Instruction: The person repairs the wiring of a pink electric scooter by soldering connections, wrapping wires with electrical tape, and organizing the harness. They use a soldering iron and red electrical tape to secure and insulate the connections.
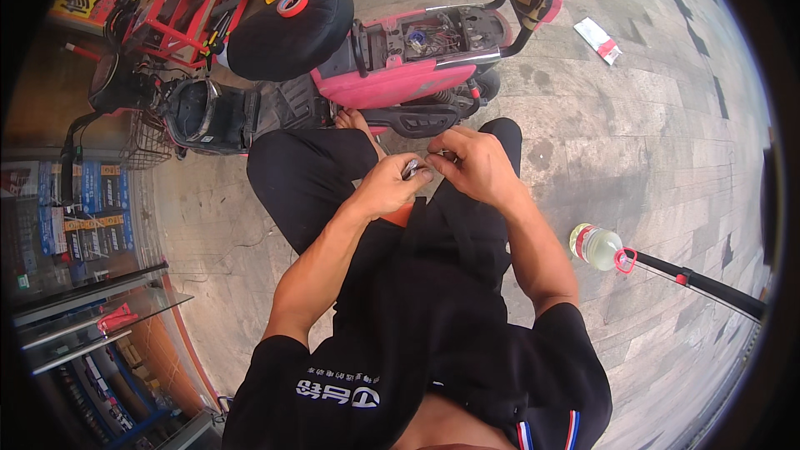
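Near centre, the left hand (385, 188) pinches a small, shiny metal piece (409, 169); at its two o'clock, the right hand (477, 163) is closed, its contents too hidden to tell. Beyond, at twelve, stands a smooth pink-panelled scooter (400, 83), its rounded, padded black seat (292, 42) toward eleven.

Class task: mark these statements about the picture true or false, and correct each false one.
1. The left hand holds a small silvery object. True.
2. The bodywork of the scooter is green. False: it is pink.
3. A roll of red tape lies on the black padded seat. True.
4. The right hand is far from the left hand. False: the two hands are close together.
5. The clear bottle with a red handle is on the person's right. True.
6. The white-and-red packet lies on the seat. False: it lies on the paving.
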A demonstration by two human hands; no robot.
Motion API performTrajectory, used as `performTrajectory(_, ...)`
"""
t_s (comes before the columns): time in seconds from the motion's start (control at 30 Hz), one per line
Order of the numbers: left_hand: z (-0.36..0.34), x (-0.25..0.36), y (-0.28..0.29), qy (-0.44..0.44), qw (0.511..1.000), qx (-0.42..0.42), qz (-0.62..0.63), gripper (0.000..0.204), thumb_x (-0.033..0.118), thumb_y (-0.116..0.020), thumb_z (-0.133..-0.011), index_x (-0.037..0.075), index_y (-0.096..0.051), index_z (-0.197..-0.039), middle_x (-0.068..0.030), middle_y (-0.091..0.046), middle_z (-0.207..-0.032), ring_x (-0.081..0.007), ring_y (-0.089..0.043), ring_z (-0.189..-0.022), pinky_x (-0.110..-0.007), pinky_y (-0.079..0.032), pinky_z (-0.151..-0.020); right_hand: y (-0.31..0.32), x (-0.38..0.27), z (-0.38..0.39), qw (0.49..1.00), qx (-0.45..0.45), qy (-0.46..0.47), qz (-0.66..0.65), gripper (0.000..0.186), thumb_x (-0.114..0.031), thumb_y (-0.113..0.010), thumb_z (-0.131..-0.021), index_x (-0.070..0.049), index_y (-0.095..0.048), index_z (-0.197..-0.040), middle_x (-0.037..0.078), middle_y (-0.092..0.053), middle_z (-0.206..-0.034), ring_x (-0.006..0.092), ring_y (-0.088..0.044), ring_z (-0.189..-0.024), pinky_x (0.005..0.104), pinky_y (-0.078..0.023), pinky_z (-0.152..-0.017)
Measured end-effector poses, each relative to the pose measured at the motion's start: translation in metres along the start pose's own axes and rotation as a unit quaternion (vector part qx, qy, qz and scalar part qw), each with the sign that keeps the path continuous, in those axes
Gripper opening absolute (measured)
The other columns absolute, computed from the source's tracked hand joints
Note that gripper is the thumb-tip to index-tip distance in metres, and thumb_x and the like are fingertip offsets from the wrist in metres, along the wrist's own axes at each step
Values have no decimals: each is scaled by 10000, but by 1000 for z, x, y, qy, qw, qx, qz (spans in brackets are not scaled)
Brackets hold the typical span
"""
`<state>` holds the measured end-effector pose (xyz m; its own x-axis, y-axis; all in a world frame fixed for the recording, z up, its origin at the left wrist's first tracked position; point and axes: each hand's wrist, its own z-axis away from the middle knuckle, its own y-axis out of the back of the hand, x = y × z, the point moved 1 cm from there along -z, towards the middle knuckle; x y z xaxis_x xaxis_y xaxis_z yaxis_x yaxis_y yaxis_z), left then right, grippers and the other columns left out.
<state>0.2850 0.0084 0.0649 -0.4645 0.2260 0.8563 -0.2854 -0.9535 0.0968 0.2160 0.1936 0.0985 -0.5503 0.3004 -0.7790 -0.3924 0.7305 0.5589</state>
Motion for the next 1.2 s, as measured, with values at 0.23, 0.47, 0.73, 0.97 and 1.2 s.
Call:
performTrajectory(0.23,-39,4,-15,-97,888,-86,440,312,327,-583,-992,39,-582,-1110,-6,-563,-823,-103,-512,-700,-273,-447,-638,-24,9,3,981,186,-57,14,155,-5,-675,-825,-15,-672,-980,128,-646,-874,289,-654,-710,351,-530,-607)
performTrajectory(0.47,-72,9,-35,-45,848,90,520,360,396,-538,-1002,59,-573,-1125,-89,-604,-1074,-198,-585,-1010,-351,-504,-900,-33,22,-4,989,148,-20,20,367,33,-636,-811,9,-625,-1177,181,-562,-1101,313,-630,-827,388,-531,-724)
performTrajectory(0.73,-83,45,21,-11,787,106,607,376,440,-556,-984,137,-486,-773,6,-468,-684,-115,-460,-603,-277,-417,-551,19,32,33,992,41,-115,-31,236,-48,-656,-824,-22,-656,-1058,160,-630,-870,376,-637,-793,424,-527,-697)
performTrajectory(0.97,-49,57,12,-184,980,-31,-71,314,299,-763,-867,38,-599,-927,4,-567,-829,-52,-473,-618,-246,-398,-532,49,23,6,999,-19,-40,-8,121,-49,-701,-799,-17,-676,-914,154,-650,-820,343,-662,-761,392,-528,-661)
performTrajectory(1.2,-32,36,19,-28,997,-67,30,237,234,-619,-965,39,-574,-839,38,-504,-673,-60,-421,-637,-269,-394,-585,27,15,-24,998,63,-32,0,143,-115,-744,-794,-27,-660,-870,120,-651,-795,297,-664,-675,377,-515,-595)
